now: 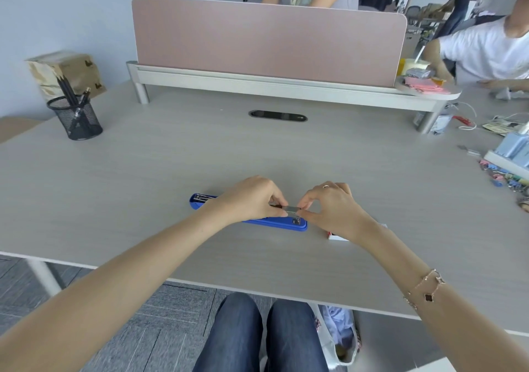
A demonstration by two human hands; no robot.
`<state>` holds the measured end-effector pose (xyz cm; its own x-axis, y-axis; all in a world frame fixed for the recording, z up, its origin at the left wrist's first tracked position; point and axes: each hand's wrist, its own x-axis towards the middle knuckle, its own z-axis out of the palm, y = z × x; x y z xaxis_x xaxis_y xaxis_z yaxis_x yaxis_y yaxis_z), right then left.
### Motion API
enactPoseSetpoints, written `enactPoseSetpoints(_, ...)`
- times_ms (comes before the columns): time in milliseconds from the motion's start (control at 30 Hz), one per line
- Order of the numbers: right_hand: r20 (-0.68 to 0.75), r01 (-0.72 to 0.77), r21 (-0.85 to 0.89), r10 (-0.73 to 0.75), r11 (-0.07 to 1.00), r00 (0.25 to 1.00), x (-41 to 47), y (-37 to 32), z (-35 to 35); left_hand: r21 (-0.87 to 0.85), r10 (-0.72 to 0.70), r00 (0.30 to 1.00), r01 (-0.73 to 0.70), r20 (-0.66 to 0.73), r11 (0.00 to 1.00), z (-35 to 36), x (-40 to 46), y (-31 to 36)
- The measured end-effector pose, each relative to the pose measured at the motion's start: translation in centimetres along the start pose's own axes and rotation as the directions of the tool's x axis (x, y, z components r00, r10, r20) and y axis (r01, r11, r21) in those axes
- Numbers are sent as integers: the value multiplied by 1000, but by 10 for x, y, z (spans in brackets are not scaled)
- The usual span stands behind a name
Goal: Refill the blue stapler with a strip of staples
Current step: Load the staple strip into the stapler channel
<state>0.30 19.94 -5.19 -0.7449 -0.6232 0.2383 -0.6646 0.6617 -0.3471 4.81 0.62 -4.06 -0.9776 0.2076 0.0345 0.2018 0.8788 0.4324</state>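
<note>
1. Head view is showing a grey desk (286,148) with a blue stapler (274,222) lying opened out flat near its front edge, one end pointing left and the other right.
2. Both hands are meeting just above the right half of the stapler.
3. Left hand (252,197) is pinching the left end of a strip of staples (292,208) between thumb and fingertips, its forearm crossing over the stapler's middle.
4. Right hand (329,204) is pinching the strip's right end between thumb and forefinger, with a ring showing on one finger and a bracelet (426,288) sitting on the forearm.
5. Strip of staples is hanging level between the two hands, close over the stapler; whether it is touching the stapler cannot be told.
6. Small white box (337,235) is lying on the desk just right of the stapler, partly hidden under the right wrist.
7. Black mesh pen cup (76,120) is standing far left, well apart from the hands, and a pink divider screen (269,42) is running across the back of the desk.
</note>
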Motion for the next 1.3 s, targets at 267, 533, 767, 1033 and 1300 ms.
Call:
enactPoseSetpoints(267, -3, 5, 6, -5, 1000, 1000, -3, 1, 3, 75, 97, 995, -96, -5, 993, 4, -2, -3)
enactPoseSetpoints(533, 55, -24, 19, 23, 1000, 998, -10, 8, 9, 172, 46, 994, -62, 97, 983, -21, -19, -51)
enactPoseSetpoints(767, 109, -45, 16, 43, 999, 993, -10, 10, 12, 284, -110, 985, 69, 130, 956, -45, -52, -103)
enactPoseSetpoints(1033, 171, -66, 40, 58, 997, 983, -7, 8, 13, 191, -136, 985, 113, 110, 975, -52, -60, -112)
enactPoseSetpoints(1300, 180, -99, 95, 80, 991, 980, -9, 8, 14, 25, -181, 982, 180, 57, 983, -84, -54, -91)
